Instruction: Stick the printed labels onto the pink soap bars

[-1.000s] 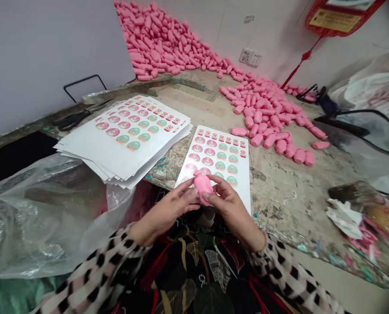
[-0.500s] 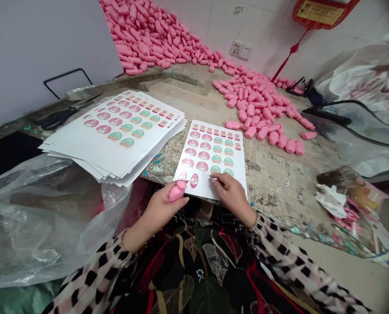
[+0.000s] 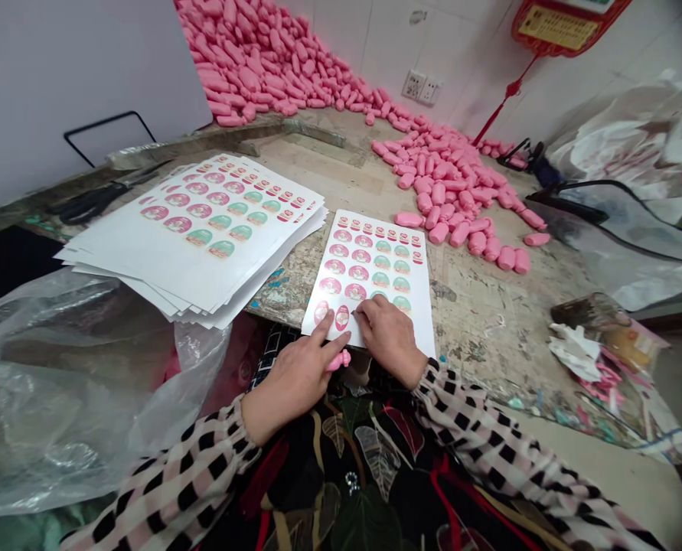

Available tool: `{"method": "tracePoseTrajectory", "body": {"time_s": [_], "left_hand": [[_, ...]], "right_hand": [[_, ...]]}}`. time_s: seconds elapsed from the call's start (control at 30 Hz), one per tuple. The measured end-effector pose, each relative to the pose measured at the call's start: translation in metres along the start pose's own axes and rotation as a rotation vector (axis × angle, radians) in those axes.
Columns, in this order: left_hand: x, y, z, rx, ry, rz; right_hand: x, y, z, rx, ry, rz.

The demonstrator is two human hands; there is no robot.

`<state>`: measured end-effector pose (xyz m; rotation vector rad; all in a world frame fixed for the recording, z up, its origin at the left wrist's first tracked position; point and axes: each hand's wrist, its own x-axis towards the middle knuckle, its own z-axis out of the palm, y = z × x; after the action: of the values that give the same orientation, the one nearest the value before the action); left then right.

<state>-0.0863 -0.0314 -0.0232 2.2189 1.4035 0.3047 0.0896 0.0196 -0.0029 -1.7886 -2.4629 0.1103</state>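
A sticker sheet (image 3: 369, 264) with rows of pink and green labels lies at the table's front edge. My left hand (image 3: 298, 371) holds a small pink plastic bottle (image 3: 339, 360) in its curled fingers, while its index finger and thumb rest on the sheet's lower left corner, either side of an oval pink sticker (image 3: 342, 317). Just right of that sticker is my right hand (image 3: 391, 337), pinching a thin dark pointed tool (image 3: 354, 313). Only the tool's tip shows, so its kind is unclear.
A stack of sticker sheets (image 3: 197, 222) sits to the left, beside black scissors (image 3: 91, 203). Many pink bottles (image 3: 444, 184) are heaped along the wall. Clear plastic bags (image 3: 76, 390) hang at the left front. White scraps (image 3: 575, 352) lie at right.
My left hand has turned over and moved onto the sheet's corner, lowering the pink bottle beneath the fingers. My right hand has shifted left, bringing the tool's tip to the oval sticker.
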Motion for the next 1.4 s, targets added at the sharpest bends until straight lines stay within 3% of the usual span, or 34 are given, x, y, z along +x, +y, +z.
{"method": "tracePoseTrajectory", "body": {"time_s": [0.4,0.63,0.83,1.1,1.4], "left_hand": [[0.004,-0.001,0.009,0.224,-0.011,-0.016],[0.004,-0.002,0.01,0.213,0.008,-0.004],[0.005,-0.003,0.011,0.194,0.024,0.011],[0.007,-0.001,0.013,0.226,0.032,0.01],[0.007,0.002,0.014,0.282,0.044,0.008]], "right_hand": [[0.003,0.001,0.0,-0.053,-0.005,-0.03],[0.005,0.004,-0.004,0.004,-0.06,-0.033],[0.002,0.008,0.002,0.139,-0.03,-0.038],[-0.007,0.002,0.018,0.407,0.055,0.067],[0.006,-0.002,0.01,0.383,-0.072,0.192]]}}
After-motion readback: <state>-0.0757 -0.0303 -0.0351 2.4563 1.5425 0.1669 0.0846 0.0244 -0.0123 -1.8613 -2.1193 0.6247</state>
